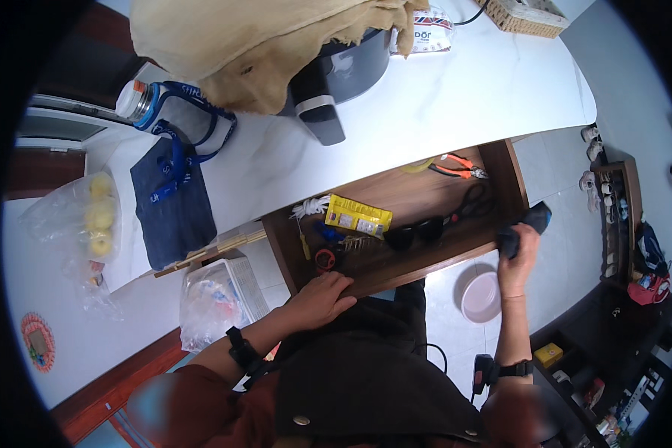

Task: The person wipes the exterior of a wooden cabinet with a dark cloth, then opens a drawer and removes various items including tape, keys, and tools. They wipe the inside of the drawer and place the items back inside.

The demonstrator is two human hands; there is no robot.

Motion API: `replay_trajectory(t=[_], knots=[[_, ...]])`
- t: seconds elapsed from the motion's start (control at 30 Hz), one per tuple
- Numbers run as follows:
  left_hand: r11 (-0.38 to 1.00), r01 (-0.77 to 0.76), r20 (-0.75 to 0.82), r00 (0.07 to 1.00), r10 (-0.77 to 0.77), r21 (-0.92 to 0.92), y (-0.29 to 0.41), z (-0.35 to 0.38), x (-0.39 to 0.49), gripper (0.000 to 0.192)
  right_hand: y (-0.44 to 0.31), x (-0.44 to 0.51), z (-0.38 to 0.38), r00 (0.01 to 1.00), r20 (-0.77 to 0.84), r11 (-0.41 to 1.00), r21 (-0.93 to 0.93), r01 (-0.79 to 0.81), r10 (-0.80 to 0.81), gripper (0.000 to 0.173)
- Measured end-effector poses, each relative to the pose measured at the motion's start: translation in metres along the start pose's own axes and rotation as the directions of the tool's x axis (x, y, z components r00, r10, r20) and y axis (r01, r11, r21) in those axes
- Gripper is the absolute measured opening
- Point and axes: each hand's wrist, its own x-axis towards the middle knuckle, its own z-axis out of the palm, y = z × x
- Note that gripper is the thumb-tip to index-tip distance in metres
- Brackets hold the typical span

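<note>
A wooden drawer (406, 274) stands pulled out from beneath the white marbled tabletop (453, 101). My left hand (322, 299) grips its front edge near the left corner, fingers over the rim. Beyond the right front corner, my right hand (521, 257) holds a dark cloth-like object (532, 224); its exact kind is unclear. Inside the drawer lie sunglasses (414, 232), a yellow packet (359, 215), black scissors (473, 204) and orange-handled pliers (459, 166). White cord (312, 207), a small yellow screwdriver (304, 246) and a round red-and-black item (325, 259) are at the left end.
On the tabletop are a strapped bottle (185, 117), a grey appliance (358, 70) under tan cloth (246, 45), a tissue pack (431, 33) and a woven basket (523, 19). A pink basin (481, 298) sits on the floor, right. A shoe rack (619, 218) stands beyond.
</note>
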Motion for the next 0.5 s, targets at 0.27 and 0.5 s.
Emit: replay_trajectory(t=[0.27, 0.5], knots=[[0.986, 0.120, 0.053, 0.992, -0.115, -0.118, 0.002, -0.004, 0.000, 0.043, -0.071, -0.019, 0.005, 0.898, 0.350, 0.926, 0.351, 0.137, -0.265, 0.040], [0.993, 0.046, -0.128, 0.991, -0.032, 0.107, -0.001, -0.031, 0.062, 0.052, -0.031, 0.035, -0.017, 0.941, 0.215, 0.911, 0.375, 0.168, -0.262, 0.040]])
